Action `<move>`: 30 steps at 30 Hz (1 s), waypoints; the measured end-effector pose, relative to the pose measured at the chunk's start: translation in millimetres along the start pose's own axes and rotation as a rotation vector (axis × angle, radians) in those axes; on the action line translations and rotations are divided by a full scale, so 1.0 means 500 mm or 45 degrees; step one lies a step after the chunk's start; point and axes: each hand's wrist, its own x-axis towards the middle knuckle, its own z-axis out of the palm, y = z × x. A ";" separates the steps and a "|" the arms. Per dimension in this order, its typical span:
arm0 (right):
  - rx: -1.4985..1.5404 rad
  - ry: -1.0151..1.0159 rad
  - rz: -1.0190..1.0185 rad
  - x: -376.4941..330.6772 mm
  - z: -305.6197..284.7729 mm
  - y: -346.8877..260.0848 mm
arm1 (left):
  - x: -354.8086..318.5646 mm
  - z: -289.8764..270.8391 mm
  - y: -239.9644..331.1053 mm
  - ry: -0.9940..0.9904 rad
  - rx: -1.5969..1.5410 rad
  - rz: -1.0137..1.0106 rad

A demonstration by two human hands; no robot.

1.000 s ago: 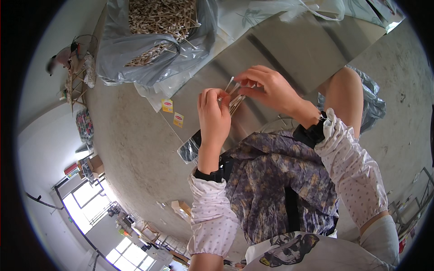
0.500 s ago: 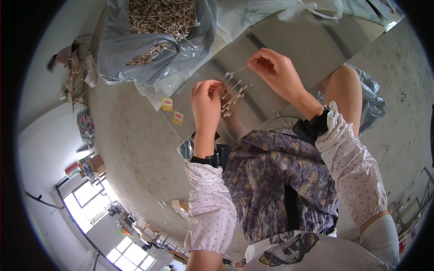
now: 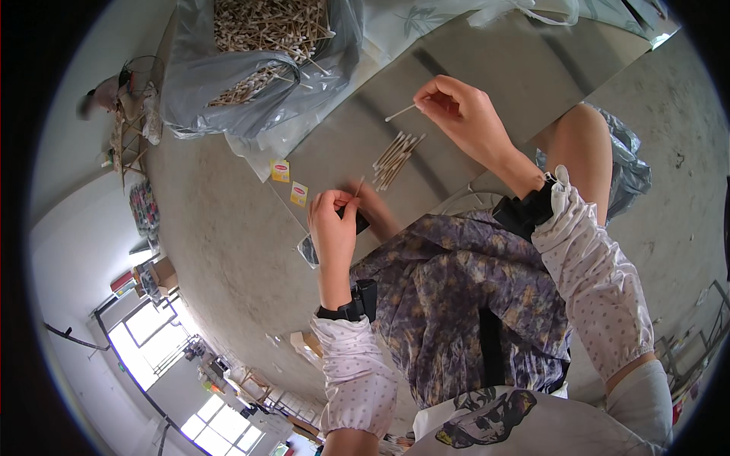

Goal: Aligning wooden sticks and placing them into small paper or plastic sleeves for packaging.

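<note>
Between the thumb and fingers of my right hand [image 3: 464,114] is a cotton swab [image 3: 400,113], its tip pointing left over the metal tabletop [image 3: 487,83]. My left hand [image 3: 331,228] is pinched closed near the table's near left edge. A thin stick, apparently another cotton swab [image 3: 360,185], pokes up from its fingertips. Between and below the hands, a small bundle of cotton swabs [image 3: 395,161] lies on the metal, roughly side by side. It touches neither hand.
A grey plastic bag [image 3: 190,91] full of loose cotton swabs [image 3: 266,30] stands at the far left. Two small yellow-and-white packets [image 3: 280,170] lie at the left table edge. Clear plastic sheeting [image 3: 403,30] covers the far side. My right knee [image 3: 582,152] is beside the table.
My left hand has drawn back toward me, away from the swabs, with the thin stick in its fingers. My right hand has barely moved and still holds its swab.
</note>
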 end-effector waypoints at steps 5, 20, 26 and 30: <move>0.022 -0.003 0.044 -0.003 -0.005 0.000 | 0.022 0.026 0.000 0.081 0.005 -0.021; 0.022 0.000 0.099 0.010 -0.015 -0.015 | 0.070 0.041 0.173 0.009 0.004 0.270; 0.204 0.199 -0.066 0.013 -0.050 0.003 | 0.003 0.172 0.214 0.203 0.360 0.268; 0.387 0.461 0.020 -0.053 -0.152 -0.068 | 0.038 0.178 0.181 0.223 0.408 0.278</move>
